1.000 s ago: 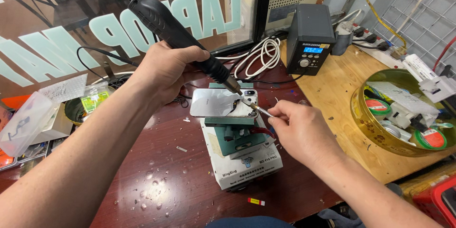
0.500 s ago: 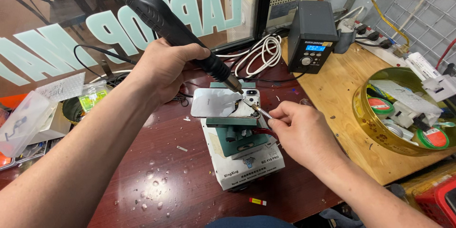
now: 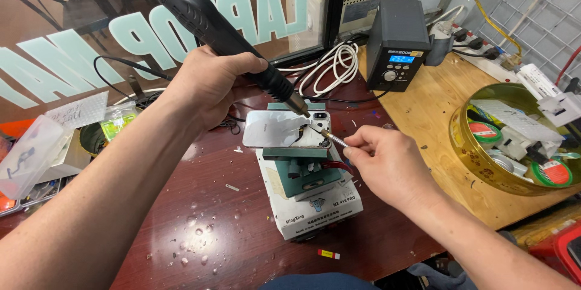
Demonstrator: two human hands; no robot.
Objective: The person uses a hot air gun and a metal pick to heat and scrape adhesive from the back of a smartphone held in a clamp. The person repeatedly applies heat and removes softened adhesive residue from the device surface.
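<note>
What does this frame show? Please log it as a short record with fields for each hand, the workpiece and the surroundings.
left hand: grips black hot-air handle, nozzle angled down at the phone's camera corner
right hand: holds thin metal tool, tip at the same corner
workpiece: white-backed phone, face down, clamped on green-and-white fixture
surroundings: black station with lit display; coiled white cable; gold bowl holding tape rolls

A small blue-lit rectangular screen [image 3: 402,59] glowed at one o'clock; large pale-green window sign lettering [image 3: 139,30] ran at eleven o'clock; a clear plastic packet [image 3: 27,154] lay at nine.
</note>
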